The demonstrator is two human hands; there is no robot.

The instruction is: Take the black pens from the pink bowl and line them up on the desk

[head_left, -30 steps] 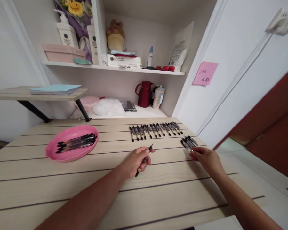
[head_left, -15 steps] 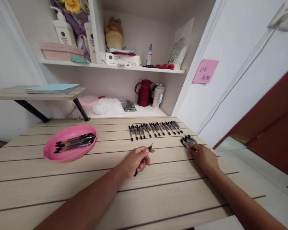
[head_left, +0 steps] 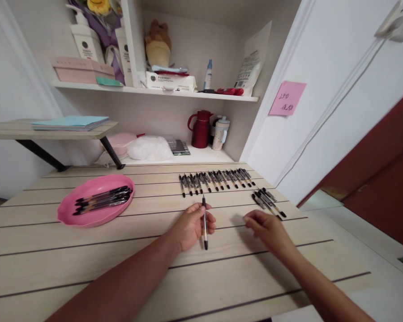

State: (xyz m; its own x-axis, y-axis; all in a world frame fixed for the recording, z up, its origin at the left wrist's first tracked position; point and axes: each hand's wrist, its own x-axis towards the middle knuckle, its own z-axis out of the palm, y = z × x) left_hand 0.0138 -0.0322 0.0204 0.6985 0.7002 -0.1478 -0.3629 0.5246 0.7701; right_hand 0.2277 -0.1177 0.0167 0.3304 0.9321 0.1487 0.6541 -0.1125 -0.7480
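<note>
My left hand (head_left: 190,226) is closed round a black pen (head_left: 204,223) that stands nearly upright over the wooden table (head_left: 87,264). My right hand (head_left: 267,228) hovers just right of it, fingers loosely curled toward the pen, holding nothing. A long row of black pens (head_left: 215,180) lies side by side farther back. A smaller group of pens (head_left: 267,200) lies to the right, beyond my right hand. A pink dish (head_left: 70,214) at the left holds several more pens (head_left: 102,199).
Behind the table a white shelf carries a red jug (head_left: 200,129), a cup (head_left: 220,134), a clear bag and a pink box. A raised wooden board (head_left: 36,129) with a blue folder stands at the left. A white door with a pink note (head_left: 287,98) stands at the right.
My right hand left the small group of pens and moved left toward my left hand. My left hand turned its pen from slanted to nearly upright.
</note>
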